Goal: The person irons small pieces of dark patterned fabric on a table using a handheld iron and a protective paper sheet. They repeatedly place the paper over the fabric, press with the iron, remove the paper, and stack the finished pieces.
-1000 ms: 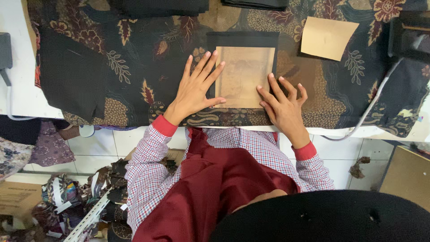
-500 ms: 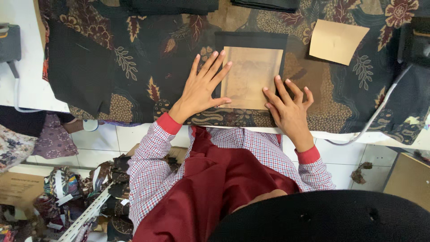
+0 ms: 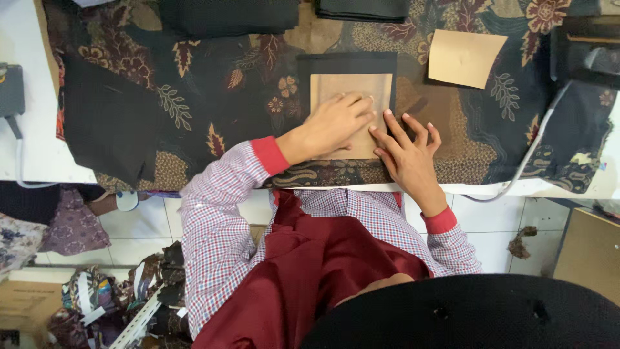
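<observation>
While left hand (image 3: 336,123) lies flat on tan card (image 3: 352,90) — right hand (image 3: 407,152) spread open at its right edge | black fabric (image 3: 345,64) borders it.

I see both my hands, left hand (image 3: 332,123) and right hand (image 3: 407,155), bare below red cuffs on checked red-and-white sleeves, with what may be a maroon apron at six o'clock.

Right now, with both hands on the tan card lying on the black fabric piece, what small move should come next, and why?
Probably slide the left hand outward across the tan card to press it flat. That hand lies on the card, the right hand pins its lower right edge, and the black fabric piece shows as a border at the top and sides.
</observation>
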